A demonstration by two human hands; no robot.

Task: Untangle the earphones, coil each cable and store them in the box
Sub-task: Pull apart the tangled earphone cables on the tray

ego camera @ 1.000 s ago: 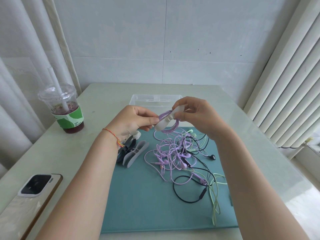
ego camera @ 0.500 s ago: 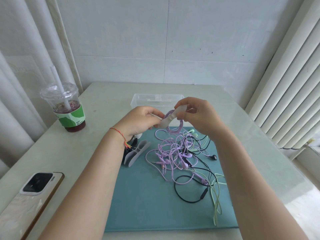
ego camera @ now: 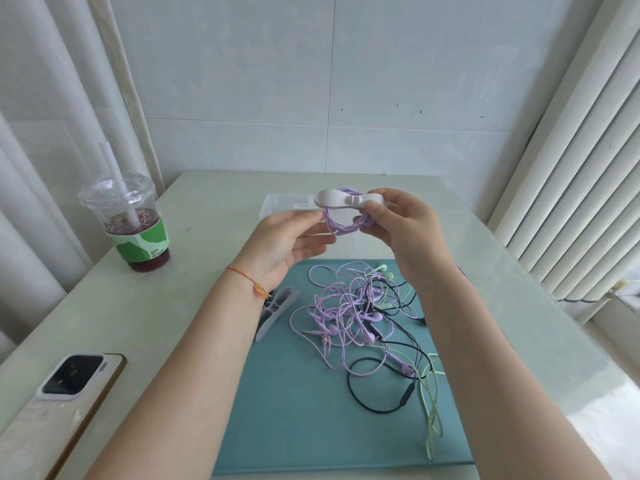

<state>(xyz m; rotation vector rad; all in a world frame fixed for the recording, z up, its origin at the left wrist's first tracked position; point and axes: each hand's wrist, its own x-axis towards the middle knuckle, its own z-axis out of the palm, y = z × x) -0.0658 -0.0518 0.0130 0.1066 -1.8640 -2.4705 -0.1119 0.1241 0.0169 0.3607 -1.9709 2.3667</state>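
A small coil (ego camera: pixel 341 221) of lilac earphone cable hangs in the air above the far edge of the mat, in front of the box. It is wound into a tight ring of several turns, and a pale grey clip (ego camera: pixel 348 199) lies closed across its top, long and flat with rounded ends and a small tab at its middle. The right hand (ego camera: pixel 403 225) pinches the clip's right end and the coil's right side between thumb and fingers. The left hand (ego camera: pixel 287 237) is relaxed, palm turned up, its straight fingertips just touching the coil's left side; a red cord circles that wrist.

Behind the coil stands the clear box (ego camera: pixel 287 204), low and rectangular, on the table (ego camera: pixel 207 209). Below the hands, on the teal mat (ego camera: pixel 294 410), lies the tangle (ego camera: pixel 360 313): lilac loops knotted with black and light green cables, earbuds and a jack plug showing among them. Two more grey clips (ego camera: pixel 277 311) lie at the mat's left edge, partly under the left wrist. A lidded cup (ego camera: pixel 130 221) with a straw stands far left, and a phone (ego camera: pixel 62 403) lies face down near the table's near left corner.
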